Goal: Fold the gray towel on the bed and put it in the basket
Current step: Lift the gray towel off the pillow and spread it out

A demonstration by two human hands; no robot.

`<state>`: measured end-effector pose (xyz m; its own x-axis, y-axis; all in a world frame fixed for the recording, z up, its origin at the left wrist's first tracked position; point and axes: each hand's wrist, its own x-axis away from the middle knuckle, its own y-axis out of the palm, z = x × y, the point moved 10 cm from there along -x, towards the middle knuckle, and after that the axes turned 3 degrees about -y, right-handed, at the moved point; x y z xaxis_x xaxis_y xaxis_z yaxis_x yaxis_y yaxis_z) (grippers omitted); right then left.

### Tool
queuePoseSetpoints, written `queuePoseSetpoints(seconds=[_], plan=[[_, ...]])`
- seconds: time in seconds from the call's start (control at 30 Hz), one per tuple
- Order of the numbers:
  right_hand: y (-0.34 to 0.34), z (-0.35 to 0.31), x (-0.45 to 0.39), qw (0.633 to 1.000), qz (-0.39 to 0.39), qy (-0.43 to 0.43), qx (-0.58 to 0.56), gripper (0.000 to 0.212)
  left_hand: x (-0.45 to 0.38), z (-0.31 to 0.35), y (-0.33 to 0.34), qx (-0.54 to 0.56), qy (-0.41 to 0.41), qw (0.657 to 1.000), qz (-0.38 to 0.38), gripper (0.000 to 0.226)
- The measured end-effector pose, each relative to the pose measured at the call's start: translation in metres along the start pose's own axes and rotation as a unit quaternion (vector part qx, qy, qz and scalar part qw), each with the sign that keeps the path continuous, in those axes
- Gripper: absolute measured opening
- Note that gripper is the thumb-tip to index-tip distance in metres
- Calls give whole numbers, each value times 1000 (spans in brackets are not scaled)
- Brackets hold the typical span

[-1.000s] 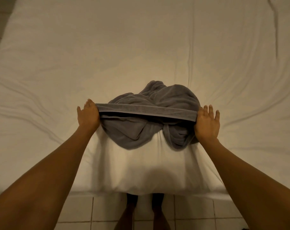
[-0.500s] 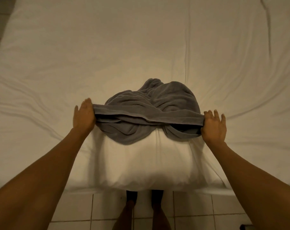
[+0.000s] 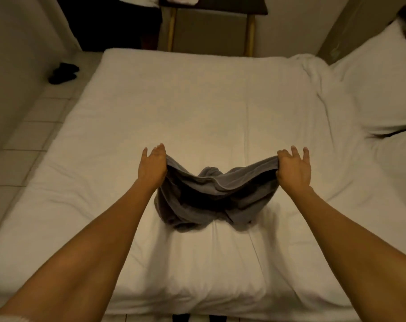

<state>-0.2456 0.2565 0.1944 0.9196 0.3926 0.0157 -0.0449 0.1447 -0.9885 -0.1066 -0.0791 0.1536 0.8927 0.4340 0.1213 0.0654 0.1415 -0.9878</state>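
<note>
The gray towel [image 3: 211, 198] hangs bunched over the white bed [image 3: 197, 108], its top hem stretched between my two hands and sagging in the middle. My left hand [image 3: 152, 167] pinches the hem's left corner. My right hand [image 3: 293, 170] pinches the right corner, with its other fingers spread. The towel's lower folds rest crumpled on the sheet. No basket is in view.
A white pillow [image 3: 378, 84] lies at the bed's right end. A table with wooden legs [image 3: 211, 29] stands beyond the far edge. Dark footwear [image 3: 62, 73] sits on the tiled floor at the left, beside the wall.
My hands have lifted the towel's hem higher and moved further apart. The view has tilted up, and now shows the whole bed, the table and the floor.
</note>
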Motion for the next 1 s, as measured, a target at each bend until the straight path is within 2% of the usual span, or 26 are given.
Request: queuePoseSetpoints(seconds=[0.2, 0.3, 0.47, 0.6, 0.77, 1.0], plan=[[-114, 23, -19, 996, 85, 19, -11, 39, -15, 23, -123, -15, 14, 996, 89, 64], [-155, 35, -23, 993, 112, 23, -7, 37, -18, 24, -176, -22, 16, 991, 133, 56], [-202, 66, -26, 989, 141, 43, 19, 21, -21, -6, -243, -35, -30, 979, 197, 47], [-208, 90, -20, 989, 126, 68, 36, 17, -19, -29, -262, -49, -43, 977, 203, 41], [-196, 101, -12, 990, 113, 63, 48, 20, -16, -47, -267, -59, -53, 974, 213, 53], [-171, 105, -4, 991, 111, 51, 50, 22, -19, -76, -253, -60, -67, 976, 201, 44]])
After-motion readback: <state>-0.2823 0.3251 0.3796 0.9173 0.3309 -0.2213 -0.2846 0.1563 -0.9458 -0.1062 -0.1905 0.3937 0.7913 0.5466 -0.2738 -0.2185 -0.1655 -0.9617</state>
